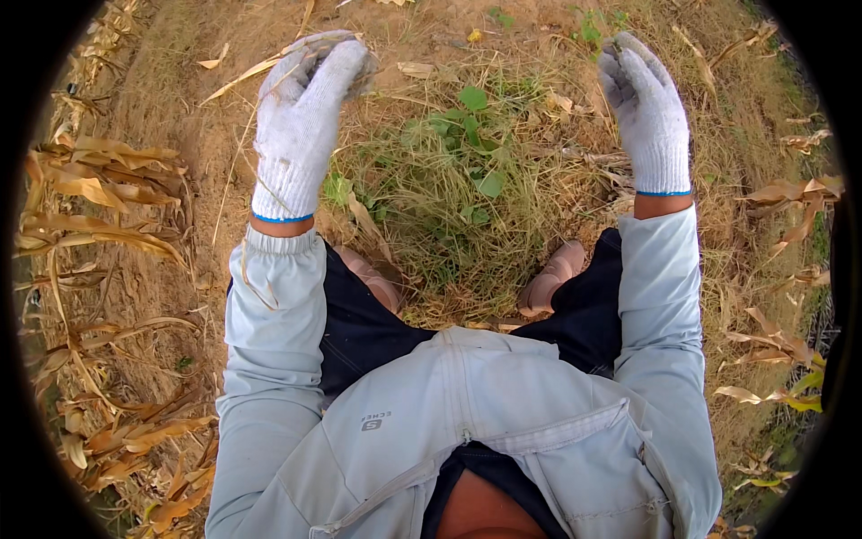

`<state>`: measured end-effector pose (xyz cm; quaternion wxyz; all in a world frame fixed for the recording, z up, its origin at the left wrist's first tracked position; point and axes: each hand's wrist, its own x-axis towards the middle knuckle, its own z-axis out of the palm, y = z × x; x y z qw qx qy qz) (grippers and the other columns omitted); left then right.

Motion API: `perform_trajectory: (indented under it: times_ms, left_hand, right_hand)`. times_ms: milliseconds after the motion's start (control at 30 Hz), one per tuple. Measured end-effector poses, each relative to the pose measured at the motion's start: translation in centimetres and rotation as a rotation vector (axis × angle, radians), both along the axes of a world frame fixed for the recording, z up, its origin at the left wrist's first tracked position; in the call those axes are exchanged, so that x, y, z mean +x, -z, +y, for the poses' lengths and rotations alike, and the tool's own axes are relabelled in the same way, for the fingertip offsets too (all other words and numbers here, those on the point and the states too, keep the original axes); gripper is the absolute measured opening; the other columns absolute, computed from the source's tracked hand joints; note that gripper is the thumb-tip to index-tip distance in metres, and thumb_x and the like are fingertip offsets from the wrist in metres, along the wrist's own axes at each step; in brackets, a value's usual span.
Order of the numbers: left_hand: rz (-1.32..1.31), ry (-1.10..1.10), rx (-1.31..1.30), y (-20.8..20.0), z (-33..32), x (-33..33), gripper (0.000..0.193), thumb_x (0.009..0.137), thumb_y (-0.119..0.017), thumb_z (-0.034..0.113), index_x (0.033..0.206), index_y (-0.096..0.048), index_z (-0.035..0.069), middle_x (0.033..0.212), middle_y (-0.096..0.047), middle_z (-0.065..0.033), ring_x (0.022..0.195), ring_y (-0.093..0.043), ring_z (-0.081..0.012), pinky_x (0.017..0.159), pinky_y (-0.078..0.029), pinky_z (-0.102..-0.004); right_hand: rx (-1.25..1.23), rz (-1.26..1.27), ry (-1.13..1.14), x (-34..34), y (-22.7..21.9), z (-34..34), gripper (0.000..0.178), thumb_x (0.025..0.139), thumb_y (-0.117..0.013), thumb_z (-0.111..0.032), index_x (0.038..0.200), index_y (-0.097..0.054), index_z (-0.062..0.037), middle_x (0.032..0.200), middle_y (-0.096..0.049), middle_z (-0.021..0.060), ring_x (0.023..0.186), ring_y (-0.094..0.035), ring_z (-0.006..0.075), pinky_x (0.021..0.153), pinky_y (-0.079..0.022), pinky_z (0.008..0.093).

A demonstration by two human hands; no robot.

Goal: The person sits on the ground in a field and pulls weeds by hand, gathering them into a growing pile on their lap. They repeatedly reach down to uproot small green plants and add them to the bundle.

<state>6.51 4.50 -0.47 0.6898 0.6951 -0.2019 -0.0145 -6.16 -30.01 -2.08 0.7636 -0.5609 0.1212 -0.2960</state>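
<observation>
Both my hands wear white knit gloves with blue cuff edges, and they are held wide apart above the ground. My left hand (303,117) has its thumb raised apart from loosely curved fingers, with nothing plainly gripped. A long dry leaf strip (241,83) runs up to its edge; whether it touches the glove I cannot tell. Thin straws cling around that wrist and sleeve. My right hand (645,117) is half curled, its soiled finger pads turned inward, and nothing shows in it. Between and below the hands lies a patch of cut grass (458,242) with green leafy weeds (471,130).
My shoes (552,277) stand either side of the grass patch. Dry corn plants (99,234) line the left side, and more dry leaves (786,337) edge the right. Brown soil (215,135) with scattered straw stretches around me.
</observation>
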Motion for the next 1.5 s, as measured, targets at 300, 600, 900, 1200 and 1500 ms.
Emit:
perform_trajectory:
  times_ms: [300,600,900,1200,1500]
  left_hand:
    - [0.418,0.306,-0.448,0.7,0.9,1.7,0.050,0.105,-0.059,0.041,0.131,-0.063,-0.001,0.128,-0.068,-0.0209,0.120,-0.067,-0.0320,0.106,-0.053,-0.0441]
    - [-0.243,0.761,1.373,2.2,-1.5,-2.4,0.064,0.092,-0.066,0.051,0.143,-0.058,0.014,0.132,-0.068,-0.0169,0.122,-0.065,-0.0367,0.101,-0.053,-0.0436]
    - [-0.436,0.485,1.169,1.4,-2.3,-2.3,0.054,0.097,-0.065,0.043,0.140,-0.060,0.011,0.127,-0.071,-0.0177,0.119,-0.067,-0.0357,0.100,-0.055,-0.0434]
    - [-0.369,0.205,0.806,1.3,-1.6,-1.2,0.047,0.096,-0.073,0.031,0.133,-0.065,0.004,0.112,-0.075,-0.0166,0.106,-0.073,-0.0267,0.092,-0.058,-0.0351]
    - [-0.483,0.296,0.924,1.8,-1.1,-1.4,0.044,0.091,-0.075,0.029,0.127,-0.067,0.005,0.102,-0.075,-0.0182,0.096,-0.073,-0.0347,0.084,-0.058,-0.0420]
  right_hand:
    - [-0.925,0.326,-0.232,-0.6,0.4,5.3,0.033,0.101,-0.066,-0.022,0.130,-0.069,-0.0058,0.120,-0.073,0.0077,0.104,-0.068,0.0158,0.091,-0.054,0.0318]
    - [-1.316,0.390,-0.335,-1.6,0.6,6.4,0.029,0.097,-0.065,-0.024,0.121,-0.068,-0.0065,0.116,-0.071,0.0170,0.108,-0.069,0.0369,0.092,-0.055,0.0437]
    - [-1.403,0.665,-0.564,-2.2,2.2,6.1,0.039,0.098,-0.063,-0.032,0.129,-0.065,-0.0075,0.121,-0.070,0.0187,0.112,-0.068,0.0374,0.097,-0.054,0.0427]
    - [-1.079,1.314,-0.241,-2.4,18.0,-2.5,0.060,0.092,-0.060,-0.045,0.139,-0.063,-0.0085,0.136,-0.066,0.0238,0.128,-0.061,0.0391,0.110,-0.047,0.0453]
    - [-0.340,1.523,0.107,-8.0,38.2,2.9,0.095,0.089,-0.064,-0.062,0.153,-0.038,0.0032,0.150,-0.052,0.0265,0.136,-0.054,0.0414,0.112,-0.046,0.0432]
